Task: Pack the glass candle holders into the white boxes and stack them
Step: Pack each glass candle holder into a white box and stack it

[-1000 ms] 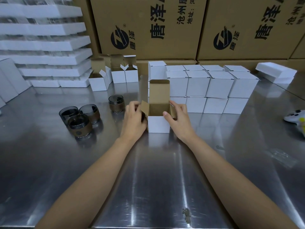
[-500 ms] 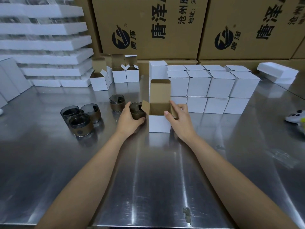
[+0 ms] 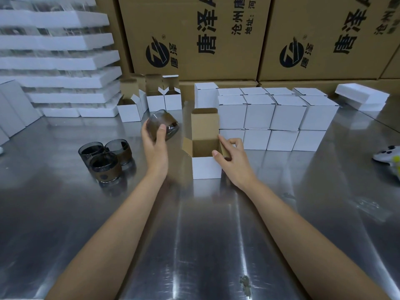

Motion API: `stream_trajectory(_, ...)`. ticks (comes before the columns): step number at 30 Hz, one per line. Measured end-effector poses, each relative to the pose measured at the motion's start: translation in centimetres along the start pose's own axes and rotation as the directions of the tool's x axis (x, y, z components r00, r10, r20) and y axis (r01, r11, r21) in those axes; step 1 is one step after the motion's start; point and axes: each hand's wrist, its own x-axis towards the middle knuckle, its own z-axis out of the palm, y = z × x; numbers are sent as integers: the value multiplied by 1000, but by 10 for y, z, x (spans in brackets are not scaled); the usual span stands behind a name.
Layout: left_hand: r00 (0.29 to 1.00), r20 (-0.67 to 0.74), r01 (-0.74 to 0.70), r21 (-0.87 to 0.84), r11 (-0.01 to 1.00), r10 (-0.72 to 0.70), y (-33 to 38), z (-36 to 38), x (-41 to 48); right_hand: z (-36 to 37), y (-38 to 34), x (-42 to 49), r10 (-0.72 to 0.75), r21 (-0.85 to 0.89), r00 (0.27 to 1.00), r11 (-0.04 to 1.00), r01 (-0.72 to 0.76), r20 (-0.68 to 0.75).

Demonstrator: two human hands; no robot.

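My left hand (image 3: 154, 146) grips a dark glass candle holder (image 3: 165, 124), lifted off the steel table (image 3: 205, 234) and tilted, to the left of an open white box (image 3: 206, 167). That box stands upright with its brown lid flap raised. My right hand (image 3: 236, 161) holds its right side flap, thumb on the front rim. Three more candle holders (image 3: 104, 167) stand clustered at the left. Closed white boxes (image 3: 285, 113) are stacked two high behind the open box.
Several open empty white boxes (image 3: 155, 102) stand at the back left, beside stacked white foam trays (image 3: 65, 61). Large brown cartons (image 3: 194, 35) line the back. Folded white boxes (image 3: 363, 98) lie at the back right; a white controller-like object (image 3: 387, 154) sits at the right edge.
My left hand left the box's left flap, took hold of a candle holder on the table and lifted it, tilting it. My right hand stayed at the box's right flap.
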Motion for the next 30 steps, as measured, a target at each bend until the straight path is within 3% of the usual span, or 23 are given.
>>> stream_trajectory(5, 983, 103, -149, -17, 989, 150, 14, 10, -18, 5, -1, -1, -45, 11, 999, 999, 45, 8)
stream_trajectory(9, 911, 295, -332, 105, 938, 289, 12, 10, -25, 4, 1, -1, -61, 7, 998, 998, 61, 10)
stream_trajectory(14, 865, 435, -427, 374, 823, 251, 9, 10, -29, 4, -2, -2, -94, 15, 995, 995, 94, 11)
stream_trajectory(17, 805, 511, -545, 436, 716, 302, 6, 12, -30, 3, -3, -3, -118, 32, 993, 993, 118, 16)
stream_trajectory(20, 797, 550, -558, 512, 653, 250, 5, 11, -26, 3, -4, -3, -126, 62, 992, 990, 124, 29)
stream_trajectory(24, 792, 595, -527, 550, 648, 139, 4, 8, -20, 3, -3, -3, -126, 38, 992, 991, 126, 0)
stream_trajectory(30, 748, 656, -561, 545, 623, 101, -2, 7, -18, 0, -8, -6, -313, 57, 944, 946, 320, -105)
